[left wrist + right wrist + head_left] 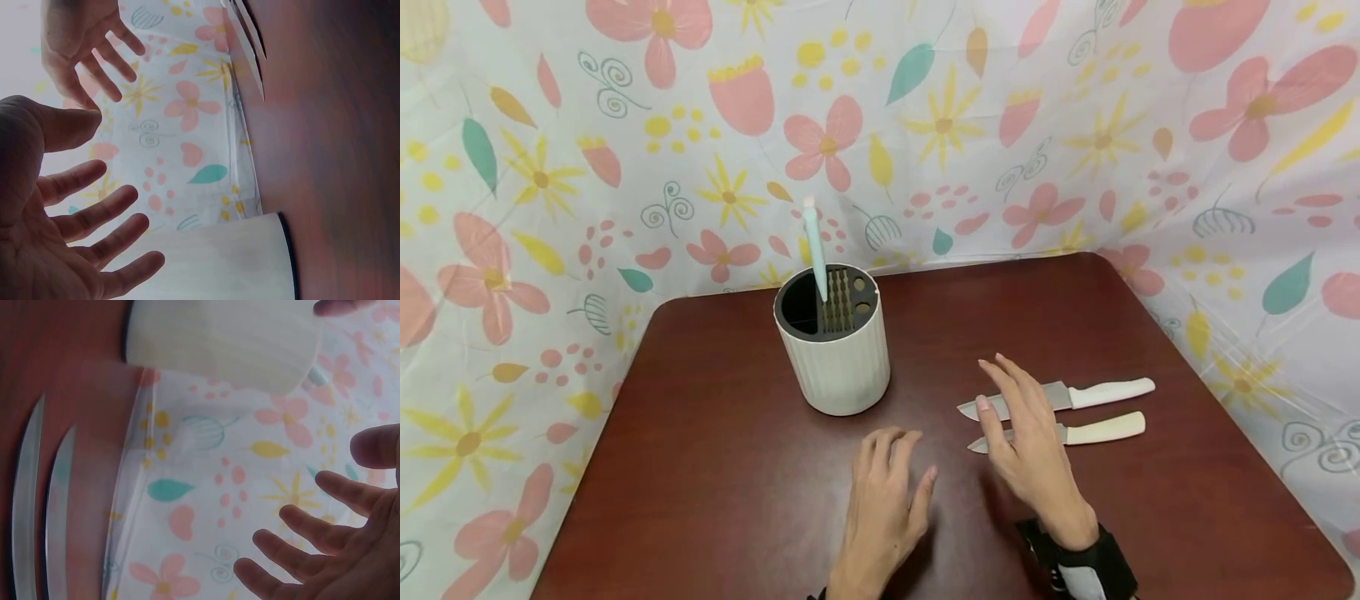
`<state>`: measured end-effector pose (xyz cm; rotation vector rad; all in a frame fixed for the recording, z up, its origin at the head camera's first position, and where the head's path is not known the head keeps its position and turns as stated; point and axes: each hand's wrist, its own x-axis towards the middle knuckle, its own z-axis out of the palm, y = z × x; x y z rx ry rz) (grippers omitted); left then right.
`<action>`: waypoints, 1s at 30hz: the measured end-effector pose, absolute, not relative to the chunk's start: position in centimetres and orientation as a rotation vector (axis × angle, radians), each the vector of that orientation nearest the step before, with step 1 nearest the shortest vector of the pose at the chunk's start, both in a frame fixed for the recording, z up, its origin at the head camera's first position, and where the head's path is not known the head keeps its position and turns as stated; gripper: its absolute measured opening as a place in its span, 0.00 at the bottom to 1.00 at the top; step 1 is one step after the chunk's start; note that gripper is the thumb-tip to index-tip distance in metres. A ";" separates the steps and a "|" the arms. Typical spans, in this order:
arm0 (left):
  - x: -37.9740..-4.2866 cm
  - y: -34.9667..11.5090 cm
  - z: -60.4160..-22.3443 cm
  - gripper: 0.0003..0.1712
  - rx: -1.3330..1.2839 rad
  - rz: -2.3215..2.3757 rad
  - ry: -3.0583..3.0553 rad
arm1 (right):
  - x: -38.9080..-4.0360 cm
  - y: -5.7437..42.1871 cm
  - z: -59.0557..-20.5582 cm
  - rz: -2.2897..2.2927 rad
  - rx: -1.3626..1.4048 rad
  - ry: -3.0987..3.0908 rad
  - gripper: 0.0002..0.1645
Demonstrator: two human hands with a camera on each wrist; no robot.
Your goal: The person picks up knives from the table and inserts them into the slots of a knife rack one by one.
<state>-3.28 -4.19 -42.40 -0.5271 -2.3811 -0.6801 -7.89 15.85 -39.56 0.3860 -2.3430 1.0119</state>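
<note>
My left hand (880,504) hovers with relaxed, spread fingers in front of a white ribbed knife block (846,375), holding nothing. To its right, my right hand (1030,442) is raised above two knives, also with loose fingers and nothing in them. The larger knife (1105,393) has a white handle and lies behind the smaller, cream-handled knife (1105,428); both blades point left, partly hidden by the right hand in the head view. A pale blue handle (815,250) stands tilted in the block's black top. In the right wrist view, both blades (59,512) lie apart from the fingers.
The dark red-brown table (715,467) has rounded corners. A floral curtain (925,150) rises along its back and sides. The block's top has an open compartment (797,304) at the left, a slotted middle and round holes at the right.
</note>
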 end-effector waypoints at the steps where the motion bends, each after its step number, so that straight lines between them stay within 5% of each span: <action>1: -3.3 -4.1 -42.4 0.24 -0.544 -0.673 -2.367 | -7.9 16.1 -39.6 1.008 0.374 -2.337 0.29; 30: -3.3 -2.4 -42.3 0.21 -0.762 -0.594 -2.259 | -9.1 21.4 -39.4 0.995 0.091 -2.290 0.28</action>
